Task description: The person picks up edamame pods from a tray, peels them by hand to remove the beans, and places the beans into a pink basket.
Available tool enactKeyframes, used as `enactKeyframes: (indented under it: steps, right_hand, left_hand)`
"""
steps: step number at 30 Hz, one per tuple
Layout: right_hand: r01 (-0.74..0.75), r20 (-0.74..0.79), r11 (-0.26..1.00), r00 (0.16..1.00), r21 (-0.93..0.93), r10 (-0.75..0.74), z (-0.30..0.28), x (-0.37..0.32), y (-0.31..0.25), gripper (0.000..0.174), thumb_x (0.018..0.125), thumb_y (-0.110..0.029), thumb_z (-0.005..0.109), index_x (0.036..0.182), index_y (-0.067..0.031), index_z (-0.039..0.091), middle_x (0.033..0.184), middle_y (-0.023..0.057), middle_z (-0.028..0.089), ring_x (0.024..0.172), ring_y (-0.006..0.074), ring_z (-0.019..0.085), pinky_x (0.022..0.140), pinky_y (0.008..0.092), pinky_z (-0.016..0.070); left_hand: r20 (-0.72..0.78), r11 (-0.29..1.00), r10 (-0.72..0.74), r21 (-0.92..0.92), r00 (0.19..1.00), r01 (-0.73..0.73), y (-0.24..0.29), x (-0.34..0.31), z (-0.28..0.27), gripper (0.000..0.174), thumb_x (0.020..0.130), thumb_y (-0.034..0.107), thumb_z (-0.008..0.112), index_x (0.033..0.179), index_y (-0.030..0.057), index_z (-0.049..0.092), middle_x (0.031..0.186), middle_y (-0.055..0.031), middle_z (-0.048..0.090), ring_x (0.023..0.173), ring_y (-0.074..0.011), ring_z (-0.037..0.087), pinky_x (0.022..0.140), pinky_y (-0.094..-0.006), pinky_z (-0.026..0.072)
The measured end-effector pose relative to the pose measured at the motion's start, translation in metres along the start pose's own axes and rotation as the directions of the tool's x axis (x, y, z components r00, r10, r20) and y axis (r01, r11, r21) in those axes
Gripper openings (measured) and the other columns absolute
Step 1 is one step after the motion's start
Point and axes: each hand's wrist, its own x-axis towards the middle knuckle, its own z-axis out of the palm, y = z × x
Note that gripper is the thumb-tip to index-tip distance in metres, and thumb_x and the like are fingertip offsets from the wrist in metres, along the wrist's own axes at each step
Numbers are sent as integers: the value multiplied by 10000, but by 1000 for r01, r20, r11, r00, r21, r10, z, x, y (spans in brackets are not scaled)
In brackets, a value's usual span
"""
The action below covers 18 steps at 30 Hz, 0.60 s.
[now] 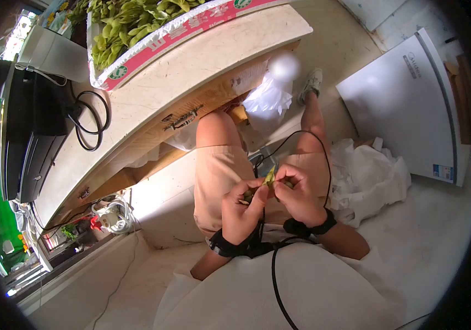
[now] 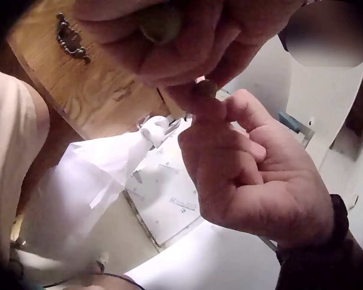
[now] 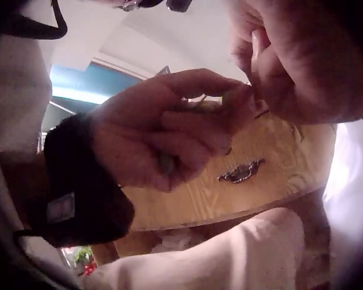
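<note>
**Yellow-green slim pod** (image 1: pixel 269 177): one. It is held over the lap, just in front of the pale-topped wooden surface (image 1: pixel 191 71) and lower than its top.
- Left hand (image 1: pixel 244 212): fingers curled, thumb and forefinger pinching one end of the pod.
- Right hand (image 1: pixel 301 198): fingers curled, pinching the other end. The two hands meet at the pod.

**Small rounded green piece** (image 2: pixel 160 21): one, tucked under the curled fingers of the left hand. Whether it is a bean or a pod cannot be told.

**Progress, as judged:** the pod in hand looks to be in the middle of being opened and is not yet parted. No heap of finished pieces shows anywhere and the stock looks full, so most of the work appears to be left.

**Red-and-white cardboard box** (image 1: pixel 158 43): one, on the far side of the surface. It is heaped with loose green pods (image 1: pixel 131 22), too many to count.

**White plastic bags:** two.
- A crumpled bag (image 1: pixel 367 176) lies on the floor to the right of the surface.
- A knotted bag (image 1: pixel 268 99) sits at the right end of the surface.

**Brass drawer handles:** two on the front of the surface, a near handle (image 1: pixel 180 118) and a left handle (image 1: pixel 84 192).

**Black box-shaped machine** (image 1: pixel 32 126): one, at the left end of the surface, with one looped black cable (image 1: pixel 89 121) beside it.

**White flat panel** (image 1: pixel 400 104): one, on the floor well to the right of the surface.

**Black wrist straps:** two, one on each wrist.
</note>
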Motion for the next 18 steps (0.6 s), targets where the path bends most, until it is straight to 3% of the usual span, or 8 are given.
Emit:
enactKeyframes:
  steps: [2, 4, 8, 10, 14, 16, 18]
  right_hand:
    - [-16, -27, 986, 999, 166, 21, 4, -2, 1, 68, 814, -16, 553, 786, -34, 494, 750, -25, 498, 689, 28, 453, 598, 190, 372]
    - [-9, -38, 979, 999, 203, 17, 5, -2, 12, 66, 815, -15, 550, 789, -34, 493, 755, -24, 502, 695, 33, 459, 605, 195, 377]
    - [34, -75, 971, 997, 238, -16, 9, -4, 23, 65, 816, -12, 549, 791, -33, 494, 763, -26, 506, 696, 33, 459, 602, 193, 378]
    - [55, -87, 977, 995, 205, -37, 10, -6, 25, 63, 818, -13, 550, 794, -34, 495, 767, -28, 507, 696, 29, 456, 598, 188, 376]
    - [90, -90, 982, 993, 165, -75, 13, -7, 26, 53, 822, -17, 559, 814, -33, 509, 771, -34, 505, 694, 19, 445, 583, 176, 369]
    - [75, -83, 988, 994, 138, -64, 13, -8, 23, 54, 828, -40, 575, 832, -32, 521, 772, -35, 508, 695, 19, 446, 590, 176, 370]
    - [62, -76, 992, 996, 110, -54, 11, -7, 15, 68, 835, -63, 591, 850, -31, 533, 773, -35, 510, 696, 20, 447, 597, 177, 371]
  left_hand:
    - [-6, 996, -30, -80, 1000, 30, 1, 0, 2, 172, 885, 73, 575, 986, -65, 589, 795, -32, 636, 698, -57, 562, 626, -194, 447]
    - [-17, 974, -66, -218, 998, 61, 1, -1, 4, 155, 902, 66, 545, 990, -58, 572, 824, -40, 623, 708, -66, 557, 636, -190, 437]
    - [-37, 969, -83, -234, 996, 72, -2, 0, 7, 158, 916, 86, 530, 983, -51, 571, 821, -42, 613, 704, -64, 550, 631, -188, 431]
    - [-111, 969, -80, -242, 991, 52, 0, 1, 13, 163, 931, 152, 515, 930, -2, 568, 703, 17, 553, 535, -16, 435, 460, -152, 321]
    - [-136, 969, -80, -244, 987, 45, -3, 1, 11, 165, 938, 150, 501, 927, -2, 563, 690, 19, 537, 534, -17, 435, 457, -154, 322]
    - [-110, 967, -122, -238, 986, 94, 0, 1, 7, 143, 925, 101, 518, 952, -31, 567, 758, 0, 572, 658, -41, 487, 597, -181, 406]
    - [-104, 986, -72, -157, 992, 56, -2, 0, 3, 134, 918, 95, 528, 947, -29, 567, 753, -1, 573, 654, -38, 484, 591, -179, 403]
